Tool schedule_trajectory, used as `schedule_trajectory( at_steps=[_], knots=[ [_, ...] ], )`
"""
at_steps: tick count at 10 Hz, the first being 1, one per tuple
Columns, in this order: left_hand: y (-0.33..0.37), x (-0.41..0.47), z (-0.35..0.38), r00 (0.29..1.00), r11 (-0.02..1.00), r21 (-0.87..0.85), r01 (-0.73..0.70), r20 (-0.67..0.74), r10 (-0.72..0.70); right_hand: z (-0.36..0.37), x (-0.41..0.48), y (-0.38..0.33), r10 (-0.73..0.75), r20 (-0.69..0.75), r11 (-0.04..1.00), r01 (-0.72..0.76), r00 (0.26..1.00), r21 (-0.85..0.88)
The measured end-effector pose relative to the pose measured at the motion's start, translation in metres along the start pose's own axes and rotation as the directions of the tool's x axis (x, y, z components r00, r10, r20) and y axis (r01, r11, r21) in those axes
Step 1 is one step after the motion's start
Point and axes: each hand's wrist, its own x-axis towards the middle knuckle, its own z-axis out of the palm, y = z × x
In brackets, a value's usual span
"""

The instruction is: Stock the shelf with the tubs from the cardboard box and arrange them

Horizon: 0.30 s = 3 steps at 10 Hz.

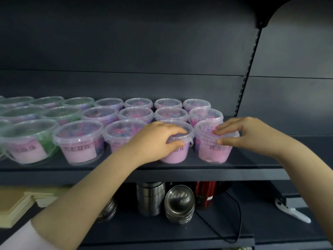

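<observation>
On two front tubs (177,156), two hands (156,139).

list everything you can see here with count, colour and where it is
tubs: about nineteen, clear with pink labels, three rows on upper shelf, leftmost with green contents
steel bowls: one stack, silver, lower shelf
steel canister: one, silver, left of bowls
red item: one, red, right of bowls
black cable: one, black, lower shelf
white tool: one, white, lower right
tan boards: one stack, tan, lower left
left hand: one, grips second front tub from the right
right hand: one, pinches rim of rightmost front tub
</observation>
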Motion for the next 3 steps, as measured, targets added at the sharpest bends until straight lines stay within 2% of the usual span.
schedule_trajectory(
  at_steps=[2,3],
  knots=[
    [0.012,0.001,-0.009,0.997,0.997,0.036,0.063,0.037,-0.064,-0.007,0.002,-0.007,0.063,0.049,0.998,-0.064,0.997,0.022],
    [0.016,-0.007,-0.011,0.991,0.998,-0.002,0.064,0.116,-0.063,-0.004,-0.004,-0.011,0.109,-0.008,0.989,-0.109,0.994,-0.098]
  ],
)
